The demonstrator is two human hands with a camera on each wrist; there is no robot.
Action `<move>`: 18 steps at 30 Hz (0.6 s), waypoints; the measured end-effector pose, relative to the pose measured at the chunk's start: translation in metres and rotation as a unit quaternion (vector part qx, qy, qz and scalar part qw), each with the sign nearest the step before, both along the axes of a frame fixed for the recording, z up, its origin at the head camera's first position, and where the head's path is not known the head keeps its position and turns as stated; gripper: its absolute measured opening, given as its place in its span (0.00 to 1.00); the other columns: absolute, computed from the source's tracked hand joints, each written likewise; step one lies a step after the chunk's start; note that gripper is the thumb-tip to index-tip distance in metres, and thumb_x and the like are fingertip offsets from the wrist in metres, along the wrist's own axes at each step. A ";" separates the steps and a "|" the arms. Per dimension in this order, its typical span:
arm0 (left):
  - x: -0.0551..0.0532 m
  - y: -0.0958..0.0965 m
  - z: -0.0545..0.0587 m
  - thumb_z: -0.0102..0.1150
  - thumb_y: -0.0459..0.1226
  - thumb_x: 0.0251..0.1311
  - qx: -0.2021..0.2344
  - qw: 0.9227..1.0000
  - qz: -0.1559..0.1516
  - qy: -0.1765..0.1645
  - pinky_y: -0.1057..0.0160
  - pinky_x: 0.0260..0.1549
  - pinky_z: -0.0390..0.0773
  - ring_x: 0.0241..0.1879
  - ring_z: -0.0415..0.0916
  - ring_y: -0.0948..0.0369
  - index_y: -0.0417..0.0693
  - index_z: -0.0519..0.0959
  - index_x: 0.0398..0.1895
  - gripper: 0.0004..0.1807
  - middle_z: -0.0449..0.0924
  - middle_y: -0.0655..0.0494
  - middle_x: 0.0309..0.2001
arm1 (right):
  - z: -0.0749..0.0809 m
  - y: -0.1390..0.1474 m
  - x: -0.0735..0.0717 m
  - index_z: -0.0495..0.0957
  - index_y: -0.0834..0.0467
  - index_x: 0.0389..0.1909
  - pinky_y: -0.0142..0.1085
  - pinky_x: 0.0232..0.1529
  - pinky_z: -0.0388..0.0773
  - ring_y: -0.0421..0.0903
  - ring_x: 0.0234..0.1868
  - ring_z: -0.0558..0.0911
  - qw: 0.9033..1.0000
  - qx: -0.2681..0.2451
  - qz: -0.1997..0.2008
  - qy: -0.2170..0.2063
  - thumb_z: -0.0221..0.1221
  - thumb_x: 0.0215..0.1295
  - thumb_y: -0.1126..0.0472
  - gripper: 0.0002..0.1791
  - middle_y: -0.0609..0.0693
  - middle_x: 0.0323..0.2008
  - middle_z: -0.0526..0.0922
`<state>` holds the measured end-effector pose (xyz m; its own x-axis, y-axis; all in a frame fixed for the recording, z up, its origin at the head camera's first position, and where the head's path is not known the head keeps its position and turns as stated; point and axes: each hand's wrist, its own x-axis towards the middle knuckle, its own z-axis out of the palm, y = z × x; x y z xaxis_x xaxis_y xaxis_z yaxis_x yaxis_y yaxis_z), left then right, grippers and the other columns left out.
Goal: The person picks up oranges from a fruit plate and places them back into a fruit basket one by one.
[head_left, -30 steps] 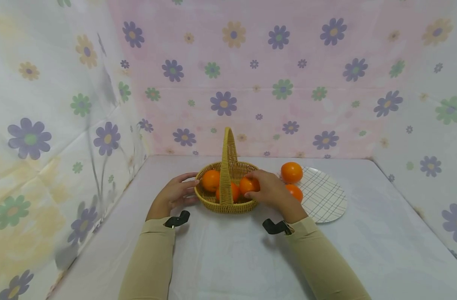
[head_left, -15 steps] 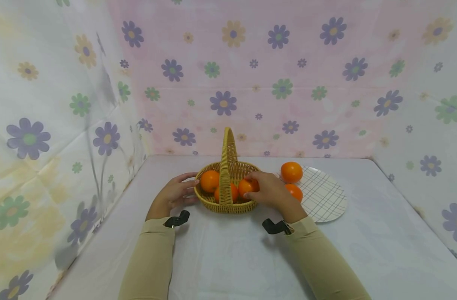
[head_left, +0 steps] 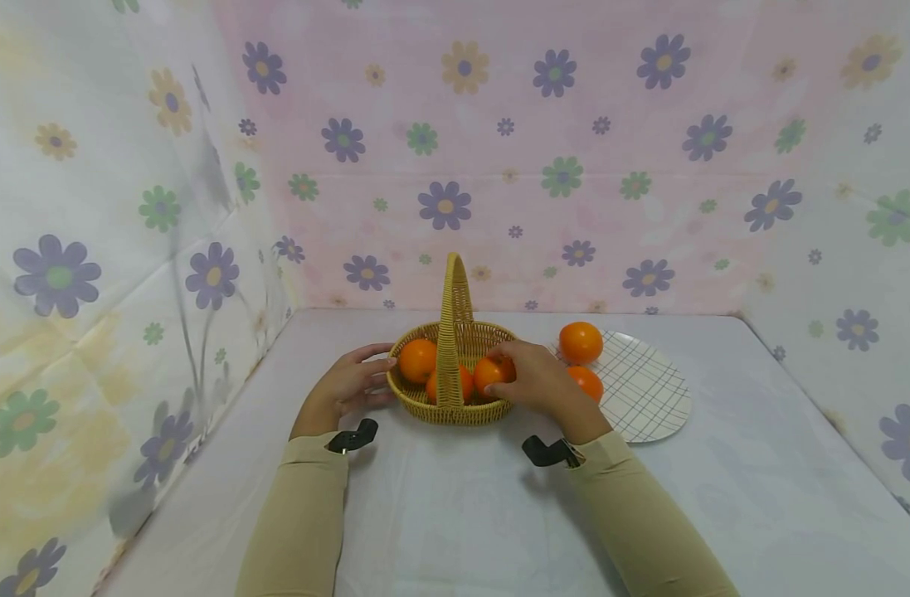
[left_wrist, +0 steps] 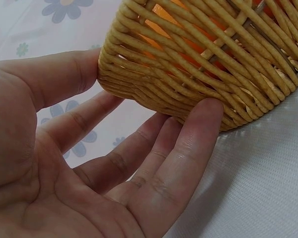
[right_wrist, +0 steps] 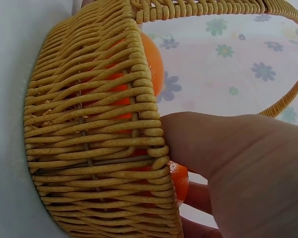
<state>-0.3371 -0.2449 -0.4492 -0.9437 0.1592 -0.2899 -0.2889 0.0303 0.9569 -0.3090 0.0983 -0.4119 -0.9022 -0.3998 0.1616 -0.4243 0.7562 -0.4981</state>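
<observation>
A yellow wicker basket [head_left: 455, 416] with a tall arched handle stands mid-table. Inside it lie an orange [head_left: 417, 361] on the left and another orange [head_left: 465, 383] partly behind the handle. My right hand [head_left: 542, 381] reaches over the right rim and grips a third orange [head_left: 490, 375] inside the basket. In the right wrist view the thumb overlaps the rim, and the held orange [right_wrist: 180, 181] is mostly hidden by wicker and hand. My left hand [head_left: 350, 383] touches the left end of the basket, thumb at the rim; the left wrist view shows spread, nearly straight fingers [left_wrist: 174, 163] against the wall.
Right of the basket lies a white plate [head_left: 652, 390] with a dark grid pattern. One orange [head_left: 581, 342] sits at its far left side, and another orange [head_left: 587, 384] is partly behind the right hand. Flowered cloth [head_left: 514, 249] encloses the table at the back and sides.
From a second ago to half a second ago, the right hand and its orange shifted slightly left and down, and the other basket oranges moved slightly left. The left hand stays in place.
</observation>
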 end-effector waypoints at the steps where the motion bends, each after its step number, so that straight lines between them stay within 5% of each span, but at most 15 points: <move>1: 0.000 0.000 0.000 0.67 0.43 0.68 -0.001 1.000 -0.001 0.000 0.44 0.57 0.83 0.59 0.81 0.51 0.55 0.69 0.75 0.33 0.75 0.45 0.68 | 0.000 0.000 0.000 0.80 0.50 0.60 0.46 0.58 0.82 0.48 0.51 0.80 1.000 -0.002 0.001 -0.001 0.76 0.57 0.49 0.30 0.46 0.55 0.84; 18: 0.001 0.000 0.000 0.66 0.43 0.69 -0.003 1.000 0.004 -0.002 0.44 0.57 0.83 0.58 0.82 0.51 0.55 0.70 0.75 0.32 0.73 0.43 0.70 | 0.008 0.011 -0.004 0.82 0.52 0.58 0.49 0.67 0.77 0.51 0.60 0.80 1.000 -0.005 0.015 0.008 0.77 0.57 0.50 0.29 0.49 0.58 0.84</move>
